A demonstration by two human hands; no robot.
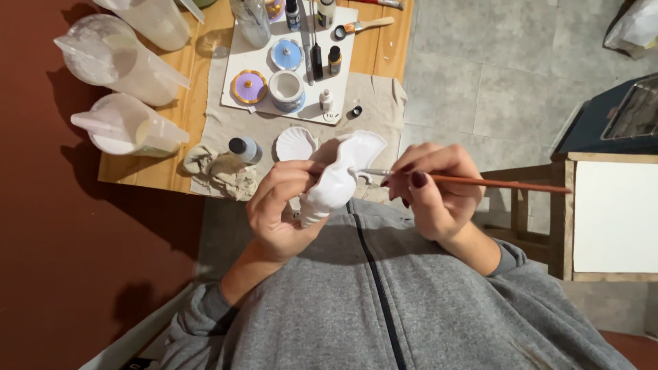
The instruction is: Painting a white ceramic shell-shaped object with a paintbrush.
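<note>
My left hand (277, 205) grips a white shell-shaped ceramic piece (339, 179) with a wavy flared mouth, held above my lap. My right hand (435, 188) holds a thin paintbrush (493, 182) with a reddish-brown handle. The brush tip touches the shell's right side near its mouth. Both hands hover just in front of the table's near edge.
A wooden table (171, 175) carries a beige cloth (370, 109), a white scallop shell (295, 142), a crumpled rag (219, 171), three plastic measuring jugs (127, 127) and a white board (236, 65) with paint bottles, lids and a small pot. A wooden stool (548, 199) stands at right.
</note>
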